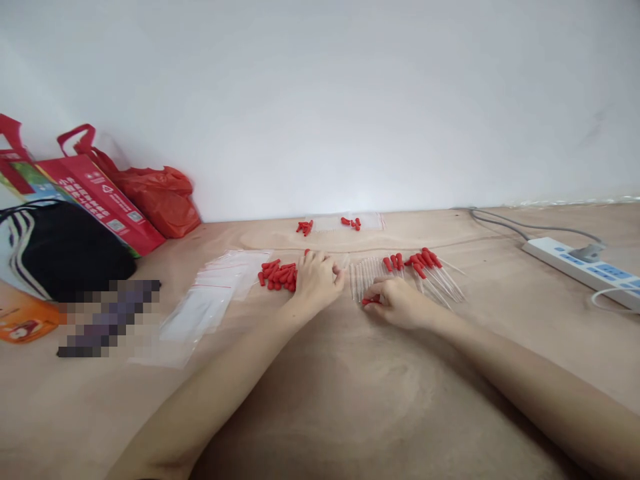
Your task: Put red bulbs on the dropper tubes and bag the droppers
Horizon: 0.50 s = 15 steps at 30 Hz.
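Note:
My right hand (395, 301) is closed in a pinch on a red rubber dropper bulb (369, 302), low over the table. Beyond it, a row of thin clear glass tubes (361, 275) lies side by side; a few red bulbs (393, 261) sit at the tubes' far ends. To the right are finished-looking droppers (434, 259), red bulbs fitted on clear tubes, fanned out. My left hand (319, 277) is closed with fingers curled down beside a pile of loose red bulbs (278, 275); what its fingertips hold, if anything, is hidden.
Clear zip bags (205, 307) lie to the left. Small bags with red-bulbed droppers (350, 223) rest near the wall. A white power strip (585, 267) with cables stands right. Red shopping bags (100, 200), a black bag (75, 250) and an orange packet (30, 320) crowd the left.

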Motion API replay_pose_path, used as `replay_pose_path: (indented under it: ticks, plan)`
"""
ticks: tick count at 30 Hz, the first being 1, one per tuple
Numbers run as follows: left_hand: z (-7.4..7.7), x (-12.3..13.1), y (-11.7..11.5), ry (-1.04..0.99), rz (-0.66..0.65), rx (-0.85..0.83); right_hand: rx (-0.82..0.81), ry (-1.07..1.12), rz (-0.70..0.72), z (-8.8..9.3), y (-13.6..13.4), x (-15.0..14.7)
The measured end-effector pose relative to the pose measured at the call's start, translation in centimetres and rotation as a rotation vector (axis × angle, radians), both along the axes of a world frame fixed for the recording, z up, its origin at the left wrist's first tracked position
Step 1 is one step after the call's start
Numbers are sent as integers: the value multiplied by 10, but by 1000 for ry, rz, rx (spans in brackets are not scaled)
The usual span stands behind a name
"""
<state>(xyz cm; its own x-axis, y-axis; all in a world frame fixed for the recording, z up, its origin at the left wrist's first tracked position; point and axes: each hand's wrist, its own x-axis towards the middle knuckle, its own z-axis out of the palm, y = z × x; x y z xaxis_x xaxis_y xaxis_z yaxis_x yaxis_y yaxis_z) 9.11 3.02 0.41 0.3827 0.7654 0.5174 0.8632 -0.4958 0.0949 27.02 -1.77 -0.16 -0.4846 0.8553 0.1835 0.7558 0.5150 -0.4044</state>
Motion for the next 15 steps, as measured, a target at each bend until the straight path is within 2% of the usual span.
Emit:
replay_pose_path:
  ticks: [4,6,11,15]
  plan:
    - [-3,-23,-11,30,-289,80,168,109,-65,-9,1,-3]
    - [-9,-32,-13,40,-366,144,213,194,-78,-16,1,-5]
    - [-27,-39,-16,2,-443,235,293,279,-26,-35,-5,-11]
    - [-32,-37,-19,5,-467,219,277,332,-1,-40,-5,-12]
